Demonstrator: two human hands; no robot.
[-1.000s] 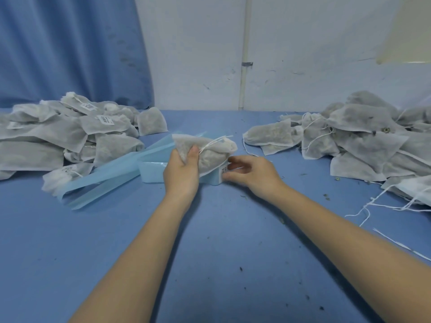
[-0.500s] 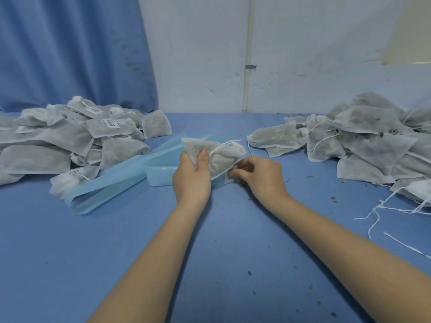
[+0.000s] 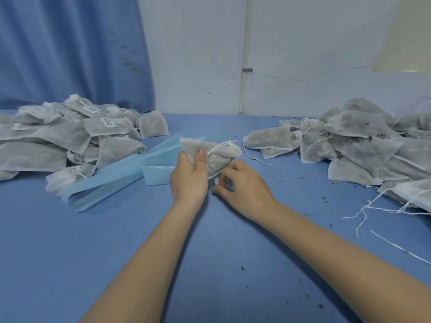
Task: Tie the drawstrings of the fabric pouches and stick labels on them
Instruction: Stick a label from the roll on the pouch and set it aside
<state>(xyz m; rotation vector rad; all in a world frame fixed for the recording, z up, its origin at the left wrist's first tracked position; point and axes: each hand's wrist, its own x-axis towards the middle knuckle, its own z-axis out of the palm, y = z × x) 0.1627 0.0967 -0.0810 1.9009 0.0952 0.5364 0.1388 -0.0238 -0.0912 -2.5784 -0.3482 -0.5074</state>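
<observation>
My left hand (image 3: 189, 173) grips a grey fabric pouch (image 3: 217, 155) just above the table centre; its white drawstring (image 3: 220, 145) is tied around the neck and runs under my thumb. My right hand (image 3: 242, 185) sits just right of it, below the pouch's lower edge. Its thumb and fingertips pinch a small white label (image 3: 216, 180). A light blue label holder (image 3: 155, 174) lies behind my left hand, partly hidden by it.
Labelled pouches (image 3: 70, 141) are heaped at the left. A pile of pouches with loose strings (image 3: 363, 145) lies at the right. Blue backing strips (image 3: 107, 183) trail left from the holder. Loose white strings (image 3: 363, 213) and crumbs lie on the blue table (image 3: 210, 252).
My right hand has drawn back from the label holder toward me, now pinching a white label. My left hand keeps hold of the pouch, barely moved.
</observation>
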